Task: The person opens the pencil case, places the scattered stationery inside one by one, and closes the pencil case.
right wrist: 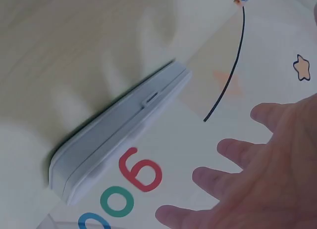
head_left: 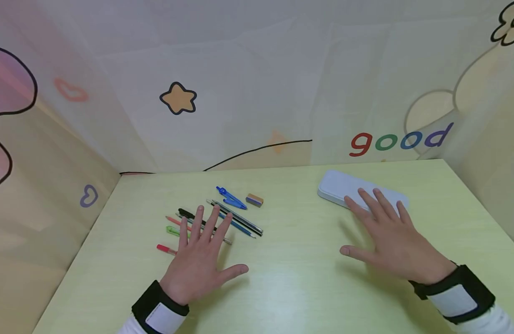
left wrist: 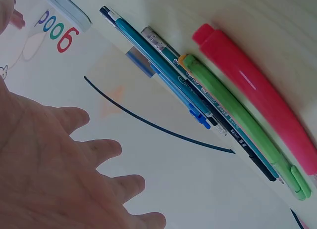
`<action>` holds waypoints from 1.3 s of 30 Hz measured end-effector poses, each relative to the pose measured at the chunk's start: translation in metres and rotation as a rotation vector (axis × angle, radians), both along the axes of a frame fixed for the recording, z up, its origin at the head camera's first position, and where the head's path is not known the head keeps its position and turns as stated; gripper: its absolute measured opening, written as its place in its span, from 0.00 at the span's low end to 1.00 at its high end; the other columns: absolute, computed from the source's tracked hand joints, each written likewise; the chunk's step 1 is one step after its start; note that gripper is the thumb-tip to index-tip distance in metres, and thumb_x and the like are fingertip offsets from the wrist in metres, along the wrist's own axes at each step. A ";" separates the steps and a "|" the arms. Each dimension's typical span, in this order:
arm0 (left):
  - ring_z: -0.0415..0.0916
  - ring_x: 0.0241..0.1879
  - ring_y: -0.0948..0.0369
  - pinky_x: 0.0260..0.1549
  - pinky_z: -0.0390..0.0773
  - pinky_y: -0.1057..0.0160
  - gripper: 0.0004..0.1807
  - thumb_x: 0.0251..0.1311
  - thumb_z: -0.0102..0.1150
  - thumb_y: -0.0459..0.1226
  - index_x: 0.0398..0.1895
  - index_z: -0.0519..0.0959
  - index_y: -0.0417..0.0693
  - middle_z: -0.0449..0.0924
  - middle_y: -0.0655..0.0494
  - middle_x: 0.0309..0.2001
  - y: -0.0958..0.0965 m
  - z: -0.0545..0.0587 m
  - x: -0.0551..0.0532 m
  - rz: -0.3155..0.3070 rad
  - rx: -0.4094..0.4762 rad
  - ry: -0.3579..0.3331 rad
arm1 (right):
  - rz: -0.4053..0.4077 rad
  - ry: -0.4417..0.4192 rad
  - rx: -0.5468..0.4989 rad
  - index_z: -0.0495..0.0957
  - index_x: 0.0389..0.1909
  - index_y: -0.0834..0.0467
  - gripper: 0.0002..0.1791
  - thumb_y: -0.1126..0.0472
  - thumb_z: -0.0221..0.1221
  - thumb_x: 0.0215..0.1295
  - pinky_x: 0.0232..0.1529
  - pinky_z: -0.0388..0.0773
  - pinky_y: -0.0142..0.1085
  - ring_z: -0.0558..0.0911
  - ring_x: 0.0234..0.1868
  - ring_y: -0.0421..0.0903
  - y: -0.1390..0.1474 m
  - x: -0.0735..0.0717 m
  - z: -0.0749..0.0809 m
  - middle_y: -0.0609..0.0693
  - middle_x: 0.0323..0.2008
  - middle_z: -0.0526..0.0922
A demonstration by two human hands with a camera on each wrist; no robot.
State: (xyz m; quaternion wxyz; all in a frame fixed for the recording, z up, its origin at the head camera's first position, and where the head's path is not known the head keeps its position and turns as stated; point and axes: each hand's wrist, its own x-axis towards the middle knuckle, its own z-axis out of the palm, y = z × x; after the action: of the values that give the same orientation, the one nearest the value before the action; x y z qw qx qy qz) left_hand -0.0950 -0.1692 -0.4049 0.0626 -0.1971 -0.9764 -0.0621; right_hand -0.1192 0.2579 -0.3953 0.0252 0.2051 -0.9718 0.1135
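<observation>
My left hand, fingers spread and palm down, hovers over the near side of a loose group of pens and pencils. Among these are a red pen, a green pen, a black pen and dark pencils. Just beyond lie a blue compass and a small eraser with an orange-brown and blue sleeve. At the right, my right hand is spread above the front of a closed pale blue pencil case, its fingertips overlapping the case in the head view. Neither hand holds anything.
The pale wooden table meets a printed cloth backdrop at its far edge. Cloth also hangs along the left and right sides. A colourful word "good" is printed behind the case.
</observation>
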 end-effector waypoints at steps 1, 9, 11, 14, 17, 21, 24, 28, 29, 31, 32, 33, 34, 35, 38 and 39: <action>0.27 0.84 0.40 0.76 0.34 0.29 0.62 0.59 0.54 0.79 0.87 0.52 0.54 0.43 0.44 0.86 0.000 0.000 0.000 -0.001 0.001 0.001 | -0.007 -0.001 0.002 0.44 0.88 0.47 0.60 0.22 0.58 0.66 0.74 0.31 0.74 0.38 0.84 0.66 0.002 -0.002 0.001 0.62 0.85 0.45; 0.26 0.84 0.41 0.76 0.33 0.30 0.62 0.58 0.55 0.78 0.87 0.52 0.54 0.43 0.44 0.86 0.000 0.000 0.000 -0.003 0.011 -0.001 | -0.066 -0.021 0.028 0.45 0.87 0.52 0.62 0.23 0.59 0.66 0.69 0.40 0.80 0.43 0.82 0.73 0.027 -0.028 0.003 0.67 0.83 0.47; 0.26 0.84 0.41 0.76 0.32 0.30 0.62 0.59 0.55 0.78 0.87 0.52 0.54 0.42 0.44 0.86 0.000 0.001 0.000 -0.004 0.011 -0.002 | -0.082 -0.031 0.037 0.46 0.87 0.54 0.62 0.22 0.60 0.65 0.68 0.43 0.81 0.46 0.80 0.75 0.034 -0.037 0.003 0.69 0.82 0.49; 0.25 0.84 0.41 0.76 0.32 0.30 0.62 0.59 0.55 0.78 0.87 0.51 0.54 0.40 0.45 0.86 0.000 0.001 0.000 -0.002 0.010 -0.004 | -0.091 -0.048 0.048 0.48 0.86 0.58 0.64 0.22 0.61 0.64 0.67 0.49 0.81 0.50 0.78 0.77 0.044 -0.048 0.000 0.71 0.80 0.51; 0.25 0.84 0.41 0.76 0.32 0.30 0.62 0.59 0.55 0.78 0.88 0.51 0.54 0.38 0.46 0.86 0.000 0.002 0.000 -0.001 0.008 -0.004 | -0.091 -0.070 0.051 0.49 0.85 0.61 0.65 0.23 0.62 0.63 0.66 0.55 0.79 0.54 0.75 0.79 0.054 -0.055 -0.004 0.73 0.79 0.52; 0.25 0.84 0.41 0.76 0.31 0.30 0.62 0.58 0.56 0.78 0.87 0.51 0.54 0.39 0.46 0.86 0.000 0.001 0.000 0.000 0.016 -0.009 | -0.100 -0.124 0.028 0.50 0.84 0.63 0.66 0.23 0.63 0.62 0.62 0.62 0.79 0.55 0.73 0.80 0.062 -0.060 -0.009 0.76 0.78 0.51; 0.25 0.84 0.41 0.76 0.31 0.30 0.62 0.58 0.57 0.78 0.87 0.52 0.54 0.40 0.45 0.86 0.000 0.000 0.000 0.000 0.021 -0.009 | -0.114 -0.158 0.004 0.51 0.83 0.64 0.66 0.22 0.64 0.61 0.61 0.65 0.79 0.55 0.72 0.80 0.065 -0.062 -0.011 0.76 0.78 0.51; 0.26 0.84 0.42 0.76 0.33 0.30 0.62 0.58 0.55 0.78 0.87 0.52 0.54 0.42 0.44 0.86 -0.001 -0.001 0.000 0.001 0.019 -0.003 | -0.122 -0.168 -0.013 0.54 0.82 0.67 0.64 0.25 0.66 0.62 0.61 0.66 0.78 0.57 0.71 0.79 0.067 -0.065 -0.015 0.76 0.76 0.54; 0.26 0.84 0.42 0.76 0.33 0.30 0.62 0.58 0.55 0.78 0.87 0.52 0.54 0.42 0.44 0.86 -0.001 -0.001 0.000 0.001 0.018 -0.004 | -0.120 -0.162 -0.016 0.55 0.81 0.67 0.63 0.26 0.67 0.62 0.60 0.67 0.78 0.58 0.70 0.79 0.067 -0.065 -0.015 0.76 0.75 0.55; 0.26 0.84 0.42 0.76 0.33 0.30 0.62 0.59 0.54 0.79 0.87 0.52 0.54 0.42 0.45 0.86 -0.002 -0.001 -0.001 0.000 0.018 -0.004 | -0.119 -0.154 -0.022 0.57 0.80 0.68 0.60 0.30 0.69 0.64 0.60 0.68 0.77 0.60 0.69 0.78 0.068 -0.066 -0.017 0.76 0.74 0.58; 0.26 0.84 0.42 0.76 0.33 0.30 0.62 0.59 0.54 0.79 0.87 0.51 0.54 0.41 0.45 0.86 -0.002 -0.001 -0.001 -0.001 0.017 -0.005 | -0.118 -0.152 -0.028 0.58 0.80 0.68 0.58 0.33 0.70 0.65 0.60 0.68 0.76 0.60 0.68 0.77 0.069 -0.067 -0.017 0.76 0.73 0.59; 0.26 0.84 0.42 0.76 0.33 0.30 0.62 0.59 0.54 0.79 0.87 0.51 0.54 0.41 0.45 0.86 -0.002 -0.001 -0.001 -0.002 0.016 -0.007 | -0.118 -0.150 -0.032 0.59 0.79 0.69 0.57 0.35 0.70 0.65 0.60 0.68 0.76 0.61 0.68 0.77 0.069 -0.067 -0.018 0.76 0.72 0.60; 0.26 0.84 0.42 0.76 0.33 0.30 0.62 0.59 0.54 0.79 0.87 0.51 0.54 0.40 0.46 0.86 -0.002 -0.001 -0.001 -0.004 0.016 -0.009 | -0.120 -0.150 -0.036 0.59 0.79 0.69 0.56 0.37 0.71 0.66 0.60 0.69 0.76 0.62 0.67 0.77 0.069 -0.067 -0.018 0.77 0.72 0.61; 0.26 0.84 0.42 0.76 0.33 0.30 0.62 0.59 0.54 0.79 0.87 0.51 0.54 0.39 0.46 0.86 -0.002 -0.001 -0.001 -0.005 0.015 -0.009 | -0.121 -0.151 -0.040 0.60 0.79 0.69 0.54 0.39 0.71 0.66 0.60 0.69 0.76 0.62 0.67 0.77 0.069 -0.067 -0.018 0.77 0.71 0.61; 0.26 0.84 0.42 0.76 0.35 0.30 0.62 0.59 0.56 0.78 0.87 0.51 0.53 0.38 0.47 0.87 -0.002 0.000 -0.001 -0.006 0.014 -0.010 | -0.123 -0.157 -0.049 0.61 0.78 0.70 0.52 0.43 0.72 0.66 0.61 0.68 0.76 0.64 0.66 0.77 0.069 -0.068 -0.019 0.77 0.70 0.63; 0.27 0.84 0.42 0.76 0.36 0.30 0.62 0.59 0.56 0.78 0.87 0.51 0.53 0.38 0.47 0.87 -0.002 0.001 -0.001 -0.006 0.012 -0.008 | -0.123 -0.158 -0.050 0.62 0.77 0.70 0.51 0.44 0.73 0.66 0.61 0.68 0.76 0.64 0.66 0.77 0.069 -0.068 -0.019 0.77 0.70 0.63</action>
State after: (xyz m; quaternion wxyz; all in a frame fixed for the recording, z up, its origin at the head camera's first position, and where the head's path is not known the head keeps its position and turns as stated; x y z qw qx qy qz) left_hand -0.0961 -0.1707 -0.4043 0.0597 -0.1994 -0.9757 -0.0690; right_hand -0.1872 0.3265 -0.4140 -0.0393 0.1347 -0.9784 0.1520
